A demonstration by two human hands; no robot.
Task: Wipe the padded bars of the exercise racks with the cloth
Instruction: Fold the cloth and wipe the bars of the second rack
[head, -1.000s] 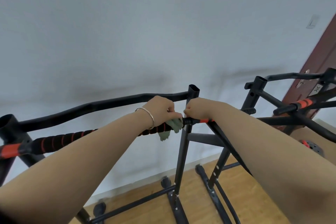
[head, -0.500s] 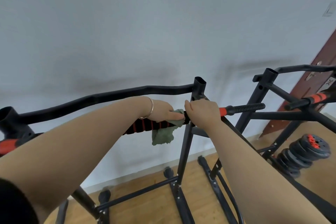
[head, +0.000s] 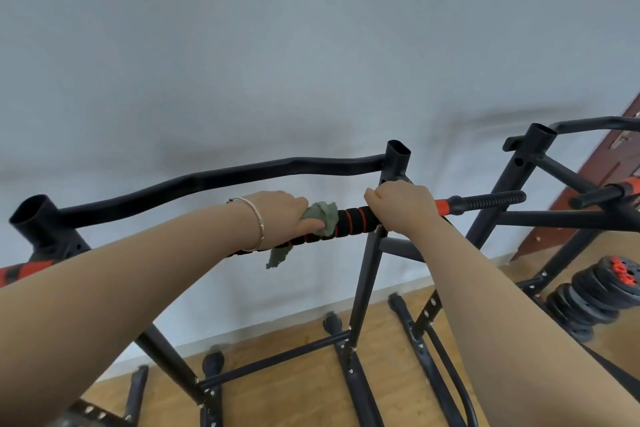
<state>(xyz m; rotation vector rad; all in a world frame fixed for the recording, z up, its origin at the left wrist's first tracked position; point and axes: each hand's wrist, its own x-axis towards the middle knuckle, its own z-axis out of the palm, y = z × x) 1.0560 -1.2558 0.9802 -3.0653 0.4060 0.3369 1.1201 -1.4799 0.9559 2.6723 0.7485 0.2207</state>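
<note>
The left hand (head: pixel 280 215) has its fingers curled round the green cloth (head: pixel 320 220) and presses it on the padded bar (head: pixel 356 220), so the cloth is wrapped over the black and red foam and one loose corner hangs under the bar. A thin bracelet (head: pixel 258 225) sits on this wrist. Just beside the cloth, with a short piece of foam between them, the right hand (head: pixel 401 208) grips the same bar firmly with all fingers closed round it, near the red collar. Past this hand the threaded end (head: pixel 491 199) of the bar sticks out free toward the second rack (head: pixel 512 184).

I cannot tell if the bar is fixed to the upright (head: pixel 367 270) or only lies on it. If it only lies there, a hard stroke could turn or push it out, I think, and the weight plates (head: pixel 595 291) are on the floor nearby. The hanging corner may also slip from the fingers, because only part of the cloth is held.
</note>
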